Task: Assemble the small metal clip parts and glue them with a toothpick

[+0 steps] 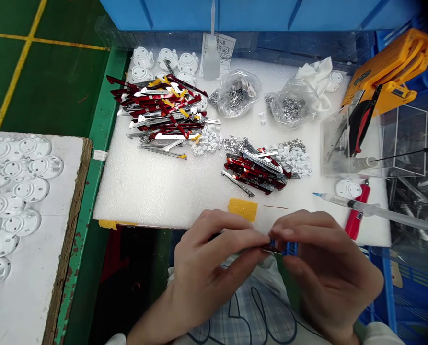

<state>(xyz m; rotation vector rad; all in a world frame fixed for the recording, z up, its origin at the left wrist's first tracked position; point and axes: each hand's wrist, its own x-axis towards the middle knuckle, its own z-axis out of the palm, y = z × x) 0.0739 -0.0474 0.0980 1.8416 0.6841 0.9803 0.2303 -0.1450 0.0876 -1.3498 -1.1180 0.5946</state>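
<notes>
My left hand (214, 258) pinches a thin dark strip (271, 248) whose far end reaches my right hand (325, 258). A small blue part (290, 248) sits between the fingers of my right hand, touching or very near the strip. Both hands meet in front of my body, just off the front edge of the white foam mat (145, 191). Beyond them lies a pile of red and silver strips (253, 167), beside small white pieces (296, 160). A yellow piece of tape (242, 209) is just past my left hand's fingers.
A larger strip pile (167, 110) lies at the back left near white round parts (142, 57). Behind are bags of metal bits (238, 96) and a bottle (211, 57). On the right are a clear box (357, 165), a syringe (372, 208) and a red tool (357, 213).
</notes>
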